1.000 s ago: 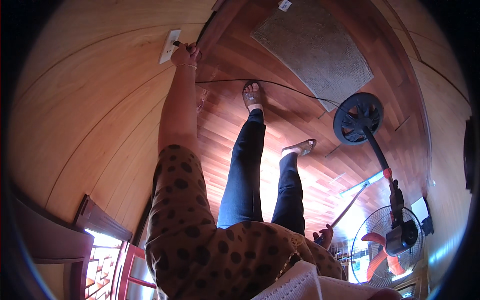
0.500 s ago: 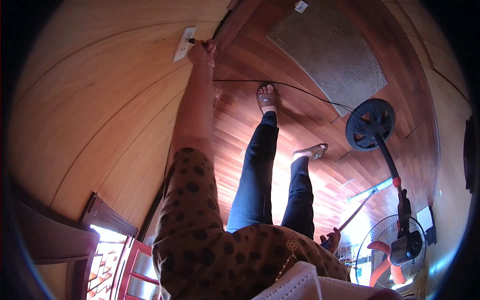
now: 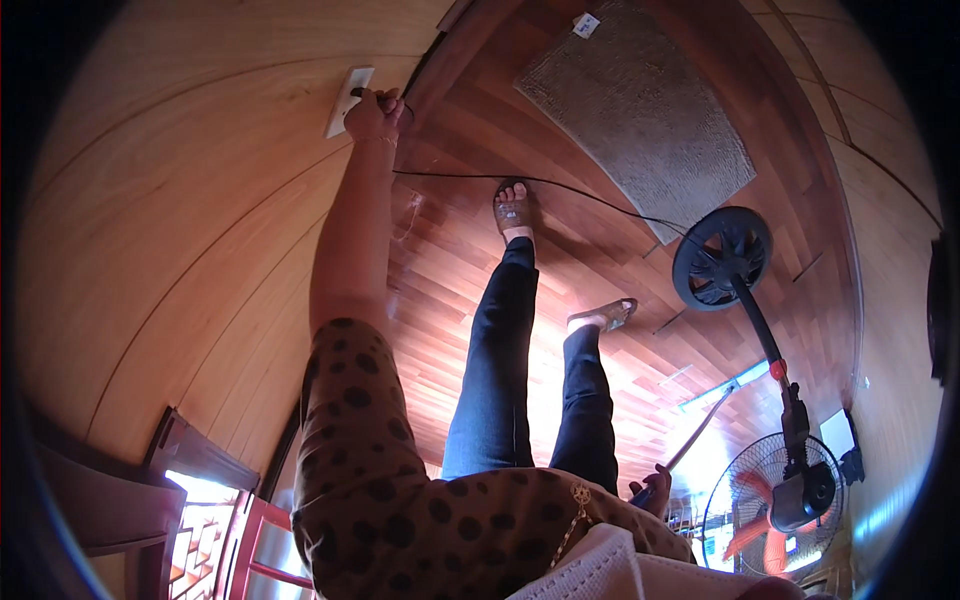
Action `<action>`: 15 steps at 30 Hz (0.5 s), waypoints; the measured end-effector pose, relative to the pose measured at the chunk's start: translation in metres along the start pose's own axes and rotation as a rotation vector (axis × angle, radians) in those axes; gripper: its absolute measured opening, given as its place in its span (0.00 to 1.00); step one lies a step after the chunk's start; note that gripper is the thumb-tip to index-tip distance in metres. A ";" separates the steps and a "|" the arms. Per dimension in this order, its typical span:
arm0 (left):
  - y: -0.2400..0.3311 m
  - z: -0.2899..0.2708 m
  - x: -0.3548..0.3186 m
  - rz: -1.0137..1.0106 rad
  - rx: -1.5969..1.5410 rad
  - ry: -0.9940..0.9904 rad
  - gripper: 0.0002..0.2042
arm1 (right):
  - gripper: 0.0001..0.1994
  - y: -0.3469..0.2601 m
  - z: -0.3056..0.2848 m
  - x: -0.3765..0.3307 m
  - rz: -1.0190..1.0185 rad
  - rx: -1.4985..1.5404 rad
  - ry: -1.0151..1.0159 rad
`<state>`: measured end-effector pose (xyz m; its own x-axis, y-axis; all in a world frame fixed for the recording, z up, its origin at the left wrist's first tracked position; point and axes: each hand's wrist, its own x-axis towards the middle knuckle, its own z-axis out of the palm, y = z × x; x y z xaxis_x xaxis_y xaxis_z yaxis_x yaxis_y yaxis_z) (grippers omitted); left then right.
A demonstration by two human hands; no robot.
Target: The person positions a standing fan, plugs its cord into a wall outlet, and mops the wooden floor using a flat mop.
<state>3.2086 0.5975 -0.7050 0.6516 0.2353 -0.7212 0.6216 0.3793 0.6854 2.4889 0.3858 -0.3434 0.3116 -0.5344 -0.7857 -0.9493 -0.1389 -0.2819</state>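
Observation:
My left hand (image 3: 373, 116) is at the white wall outlet (image 3: 337, 122), fingers closed on a black plug (image 3: 357, 93). The plug's tip is against the outlet's face, and I cannot tell how deep it sits. A black cord (image 3: 450, 175) crosses the floor between the wall side and the standing fan's round base (image 3: 722, 258). Low on the right, my right hand (image 3: 655, 490) is partly hidden by my body. Its fingers wrap the pole (image 3: 700, 428) of what looks like a flat mop, whose head (image 3: 740, 381) rests on the floor.
The fan's caged head with orange blades (image 3: 755, 510) stands at the right, close to the right wall. A grey mat (image 3: 640, 120) lies on the wood floor (image 3: 460, 260) ahead. Wood panelling (image 3: 200, 200) runs along my left, with a red-framed opening (image 3: 255, 545) at lower left.
The whole view has shifted a little, moving most things left and slightly down. My left hand and the plug have come slightly closer to the outlet. The right hand keeps its grip.

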 end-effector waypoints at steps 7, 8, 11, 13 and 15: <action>0.053 -0.068 0.074 0.585 0.852 -0.355 0.13 | 0.16 0.002 0.023 0.000 0.066 0.140 0.043; 0.111 -0.064 0.088 1.274 1.489 -0.438 0.14 | 0.17 -0.001 0.033 0.001 0.049 0.255 0.061; -0.057 -0.061 0.010 -0.157 0.491 -0.062 0.26 | 0.18 0.004 0.001 -0.011 0.101 -0.209 0.246; -0.009 -0.114 -0.007 0.352 1.146 -0.109 0.29 | 0.16 -0.036 0.000 0.006 -0.002 -0.396 0.115; 0.046 -0.159 -0.027 0.803 2.210 -0.352 0.18 | 0.14 -0.051 0.005 0.017 -0.154 -0.427 0.135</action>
<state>3.1501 0.7509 -0.6701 0.7767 -0.3965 -0.4894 -0.4898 -0.8687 -0.0736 2.5433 0.3876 -0.3449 0.4689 -0.5804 -0.6658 -0.8333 -0.5406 -0.1156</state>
